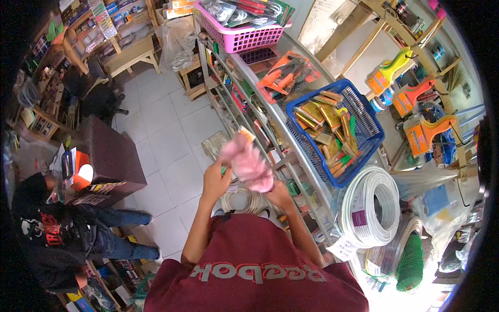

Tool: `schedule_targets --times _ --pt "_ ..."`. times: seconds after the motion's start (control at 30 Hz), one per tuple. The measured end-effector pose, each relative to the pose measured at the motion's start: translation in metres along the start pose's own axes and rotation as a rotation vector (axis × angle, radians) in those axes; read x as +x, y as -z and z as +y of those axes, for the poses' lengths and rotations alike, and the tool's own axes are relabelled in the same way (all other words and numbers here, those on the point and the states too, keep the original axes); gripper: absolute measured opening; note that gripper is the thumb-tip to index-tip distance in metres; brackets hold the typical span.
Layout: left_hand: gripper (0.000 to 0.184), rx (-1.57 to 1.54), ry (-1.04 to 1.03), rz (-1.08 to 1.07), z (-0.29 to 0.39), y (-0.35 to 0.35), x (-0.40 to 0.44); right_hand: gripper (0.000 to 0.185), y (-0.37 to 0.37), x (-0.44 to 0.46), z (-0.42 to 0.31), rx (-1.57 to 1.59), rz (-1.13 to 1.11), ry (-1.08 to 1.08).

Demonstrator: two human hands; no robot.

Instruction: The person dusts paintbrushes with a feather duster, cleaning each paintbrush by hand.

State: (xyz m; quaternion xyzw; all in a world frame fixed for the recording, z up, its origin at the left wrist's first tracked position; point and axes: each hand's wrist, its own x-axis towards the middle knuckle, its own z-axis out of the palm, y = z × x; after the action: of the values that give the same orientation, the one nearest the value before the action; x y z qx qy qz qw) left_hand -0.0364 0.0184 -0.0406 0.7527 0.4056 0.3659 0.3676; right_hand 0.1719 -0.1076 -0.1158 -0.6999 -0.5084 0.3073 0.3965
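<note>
A pink cloth (pixel 252 169), smeared by motion, hangs in front of my chest between both hands. My right hand (pixel 278 192) is closed on its lower right edge, the fingertips partly covered by the fabric. At its left side, my left hand (pixel 215 181) is bent with the fingers drawn together; a small green bit shows by them. Whether those fingers grip the cloth or the green bit is not clear. A small orange and white piece (pixel 247 133) shows at the cloth's top end.
A glass counter (pixel 270 109) on the right bears a pink basket (pixel 239 39), a blue basket (pixel 338 179) of brushes and a white cable coil (pixel 353 208). Another cable coil (pixel 241 202) lies low before me. A person in black (pixel 52 234) stands left, by a brown desk (pixel 112 153).
</note>
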Motion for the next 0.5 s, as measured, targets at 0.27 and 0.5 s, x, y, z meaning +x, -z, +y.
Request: schedule_targets --times 0.27,0.5 --pt "0.018 0.037 0.004 0.04 -0.015 0.018 -0.001 0.035 -0.015 -0.001 -0.034 0.068 0.01 -0.01" --pt "0.018 0.005 0.19 -0.096 -0.039 0.04 -0.004 0.021 -0.056 0.011 -0.019 0.231 0.208 -0.14"
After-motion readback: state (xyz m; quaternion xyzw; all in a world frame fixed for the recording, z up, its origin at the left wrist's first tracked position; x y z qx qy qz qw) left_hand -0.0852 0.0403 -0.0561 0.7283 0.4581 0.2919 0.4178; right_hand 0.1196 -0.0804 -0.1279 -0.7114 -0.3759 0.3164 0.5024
